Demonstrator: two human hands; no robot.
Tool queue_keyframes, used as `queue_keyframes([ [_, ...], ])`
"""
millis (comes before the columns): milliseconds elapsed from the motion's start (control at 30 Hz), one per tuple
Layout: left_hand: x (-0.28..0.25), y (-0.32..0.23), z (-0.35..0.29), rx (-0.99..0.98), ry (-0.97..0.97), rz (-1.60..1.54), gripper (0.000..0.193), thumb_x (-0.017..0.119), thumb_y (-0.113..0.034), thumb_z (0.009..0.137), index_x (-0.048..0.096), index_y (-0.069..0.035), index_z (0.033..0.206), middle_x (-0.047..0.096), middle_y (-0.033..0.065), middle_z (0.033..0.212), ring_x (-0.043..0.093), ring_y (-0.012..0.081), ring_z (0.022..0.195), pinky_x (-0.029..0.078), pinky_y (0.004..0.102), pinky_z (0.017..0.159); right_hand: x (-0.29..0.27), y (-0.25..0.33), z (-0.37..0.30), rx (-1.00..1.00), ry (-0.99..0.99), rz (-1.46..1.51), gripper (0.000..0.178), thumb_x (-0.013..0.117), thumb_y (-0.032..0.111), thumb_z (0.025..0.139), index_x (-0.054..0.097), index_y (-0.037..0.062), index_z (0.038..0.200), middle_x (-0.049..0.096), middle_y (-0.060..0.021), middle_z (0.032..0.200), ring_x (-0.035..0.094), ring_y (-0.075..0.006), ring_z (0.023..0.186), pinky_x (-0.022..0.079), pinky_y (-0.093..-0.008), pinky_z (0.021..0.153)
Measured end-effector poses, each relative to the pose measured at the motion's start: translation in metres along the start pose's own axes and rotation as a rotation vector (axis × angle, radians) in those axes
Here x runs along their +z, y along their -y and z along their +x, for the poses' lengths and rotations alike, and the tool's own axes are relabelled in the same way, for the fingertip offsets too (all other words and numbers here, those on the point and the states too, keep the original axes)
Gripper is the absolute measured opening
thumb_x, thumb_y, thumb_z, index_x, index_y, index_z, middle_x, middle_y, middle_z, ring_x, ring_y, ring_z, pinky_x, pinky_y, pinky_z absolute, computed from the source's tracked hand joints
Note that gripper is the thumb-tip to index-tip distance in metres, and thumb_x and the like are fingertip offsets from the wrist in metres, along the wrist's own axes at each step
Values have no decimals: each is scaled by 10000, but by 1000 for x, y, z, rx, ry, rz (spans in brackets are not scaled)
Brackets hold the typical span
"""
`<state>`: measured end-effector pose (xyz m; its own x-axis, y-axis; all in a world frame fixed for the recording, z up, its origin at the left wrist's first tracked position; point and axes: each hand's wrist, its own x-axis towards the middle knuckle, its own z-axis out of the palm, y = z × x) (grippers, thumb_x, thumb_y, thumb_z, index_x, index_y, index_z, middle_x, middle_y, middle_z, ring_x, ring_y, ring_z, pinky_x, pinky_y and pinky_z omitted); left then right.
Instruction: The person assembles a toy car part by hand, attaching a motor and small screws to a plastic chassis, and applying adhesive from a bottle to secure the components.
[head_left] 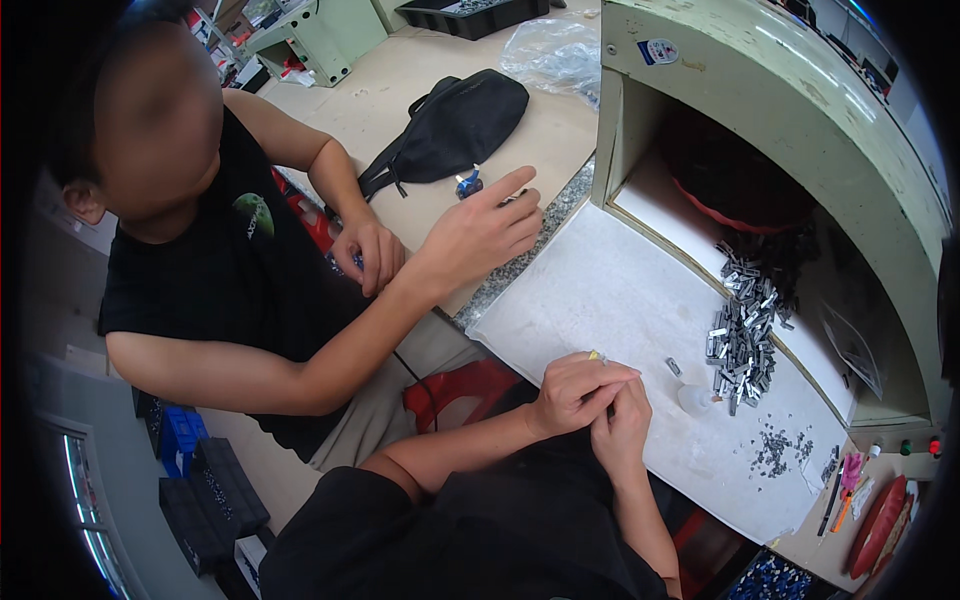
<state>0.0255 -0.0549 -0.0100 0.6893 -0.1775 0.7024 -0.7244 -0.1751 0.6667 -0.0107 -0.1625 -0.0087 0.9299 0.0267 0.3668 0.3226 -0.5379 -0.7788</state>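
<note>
from where i stand, the person's two bare hands meet over the near edge of the flat white work sheet (580, 280). the left hand (580, 395) comes in from the left and the right hand (622, 425) from below, fingertips together and curled inward. a tiny yellow piece (597, 356) shows at the top of the left hand's fingers; whether it is gripped or worn i can't tell, nor whether anything sits hidden between the two sets of fingers.

what matters most, i'd judge, is the lone small grey metal piece, narrow and oblong (674, 367). it lies on the sheet just right of the joined fingertips, apart from them, its long axis slanting from far left to near right. the right hand, as a whole, is nearer. just beyond the piece stands the squat translucent white bottle (694, 400), with the heaped grey metal clips (742, 345) farther right.
</note>
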Motion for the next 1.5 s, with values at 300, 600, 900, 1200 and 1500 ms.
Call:
queue_keyframes([
  [300,-113,-35,58,-224,269,561,154,655,-42,702,643,-30,854,613,72,797,578,210,742,436,288,660,0,25,26,49,233,29,180,559,-19,729,575,21,904,578,-130,874,549,-305,809,435,-367,714],
  [600,-120,-56,35,-405,319,559,230,613,-105,754,588,-31,971,585,108,909,561,277,853,433,341,777,121,11,186,-378,92,-137,119,557,25,727,612,3,830,576,-149,841,553,-295,827,454,-362,735],
  [900,-177,-44,72,-276,164,866,155,608,-109,754,618,-25,885,606,110,844,563,260,774,444,330,683,144,-4,192,-448,212,-438,114,566,4,658,577,-6,771,564,-156,803,556,-302,795,476,-372,701],
  [1200,-212,96,145,-523,586,1130,200,625,-176,708,644,-84,885,644,106,826,620,260,806,479,353,700,138,-8,186,-227,153,-113,255,542,-7,698,586,32,946,566,-143,783,570,-269,719,458,-369,683],
  [1500,-187,140,150,-519,772,1142,144,665,-177,643,603,-108,753,636,78,719,626,242,743,477,361,646,137,-16,190,82,151,326,197,581,16,741,613,57,931,582,-52,707,572,-134,652,468,-269,621],
])
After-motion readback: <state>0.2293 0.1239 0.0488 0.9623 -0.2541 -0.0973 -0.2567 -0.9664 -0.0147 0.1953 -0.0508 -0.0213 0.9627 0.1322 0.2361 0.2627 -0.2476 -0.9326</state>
